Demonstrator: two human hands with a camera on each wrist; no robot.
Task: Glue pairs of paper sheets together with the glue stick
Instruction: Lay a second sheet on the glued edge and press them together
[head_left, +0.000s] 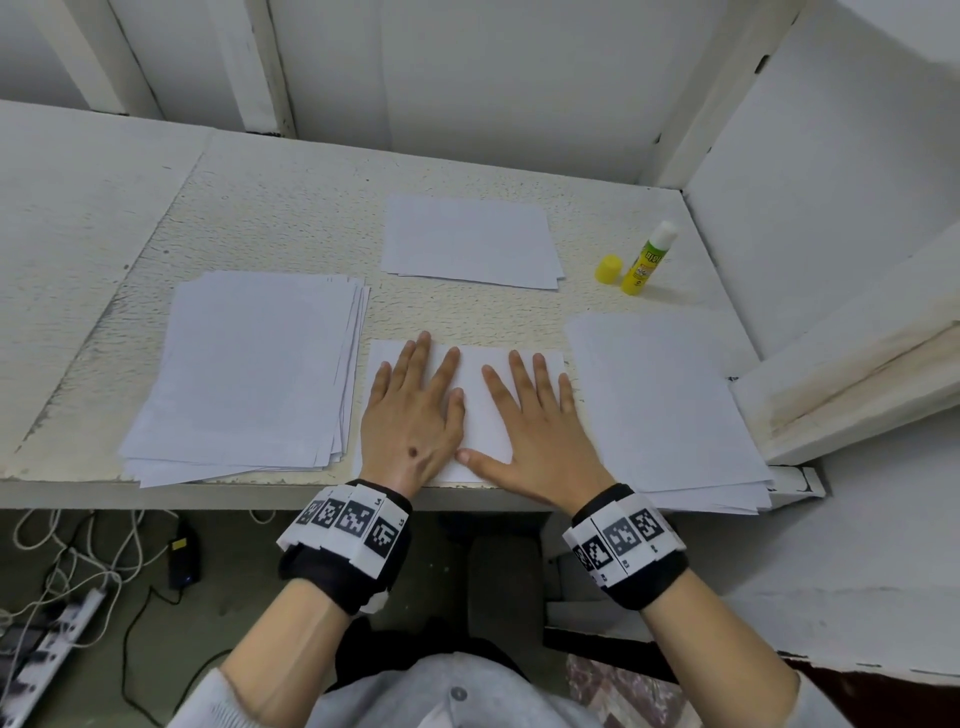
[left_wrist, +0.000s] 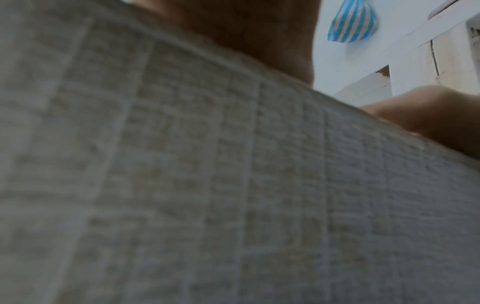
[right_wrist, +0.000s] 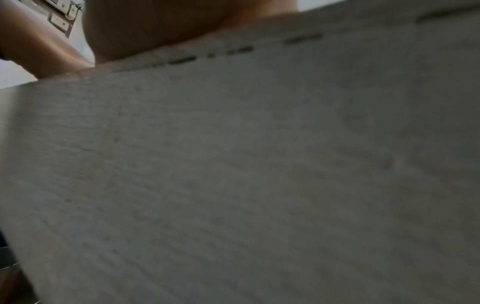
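Both hands, left hand (head_left: 410, 421) and right hand (head_left: 540, 436), fingers spread, press flat on white paper sheet (head_left: 483, 410) at counter (head_left: 291, 218) edge; uncapped yellow-green glue stick (head_left: 647, 260) stands well apart.

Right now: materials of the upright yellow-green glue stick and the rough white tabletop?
Yellow-green glue stick: looks like glossy plastic, printed label, white glue tip exposed; its yellow cap stands beside it. Rough white tabletop: painted board, probably wood; pebbled matte coat, chipped along the front edge.
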